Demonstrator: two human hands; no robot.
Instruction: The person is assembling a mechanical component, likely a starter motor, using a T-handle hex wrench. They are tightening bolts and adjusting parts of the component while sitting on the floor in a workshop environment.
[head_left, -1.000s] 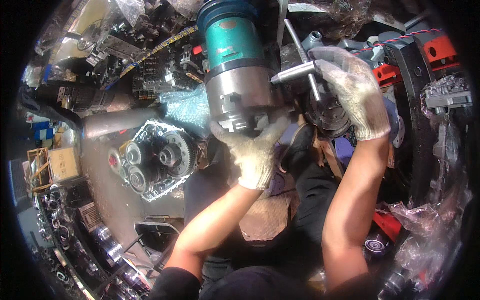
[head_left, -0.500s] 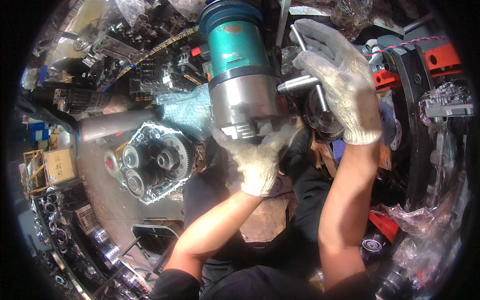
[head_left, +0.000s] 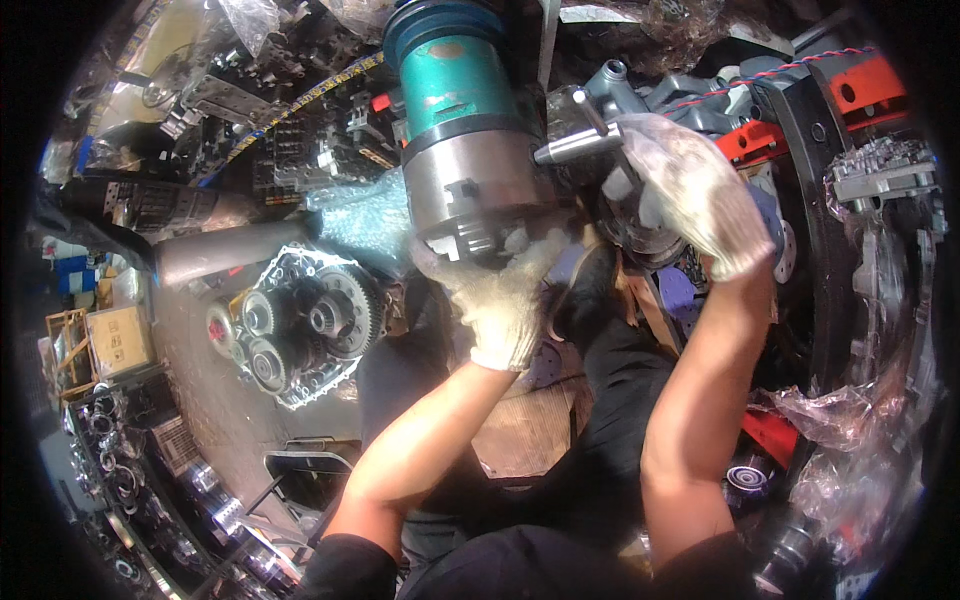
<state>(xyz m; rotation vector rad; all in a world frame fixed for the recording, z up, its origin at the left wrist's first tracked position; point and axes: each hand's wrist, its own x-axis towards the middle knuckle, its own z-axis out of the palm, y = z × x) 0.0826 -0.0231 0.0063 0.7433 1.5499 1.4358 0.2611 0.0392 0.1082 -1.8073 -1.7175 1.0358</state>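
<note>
A steel chuck (head_left: 470, 180) sits on the end of a green cylindrical machine spindle (head_left: 455, 85), its stepped jaw (head_left: 475, 238) showing at the near face. My gloved left hand (head_left: 490, 290) is cupped against that face, thumb and fingers curled around the jaws. Whatever it grips there is hidden. Into the chuck's right side goes a T-handled chuck key (head_left: 585, 145). My gloved right hand (head_left: 690, 185) is closed around the key's cross bar, partly blurred; the bar's upper end sticks out past the fingers.
To the left, an open gear housing (head_left: 310, 325) with several gears lies on the floor. Bubble wrap (head_left: 365, 220) is beside the chuck. A red beam (head_left: 870, 90) and a black rail (head_left: 820, 240) stand at right, near plastic film (head_left: 840, 480). Metal parts (head_left: 110, 450) crowd the lower left.
My right hand has swung the chuck key's cross bar round and moved lower, its fingers now curled in. My left hand stays at the chuck face. The whole view has shifted slightly.
</note>
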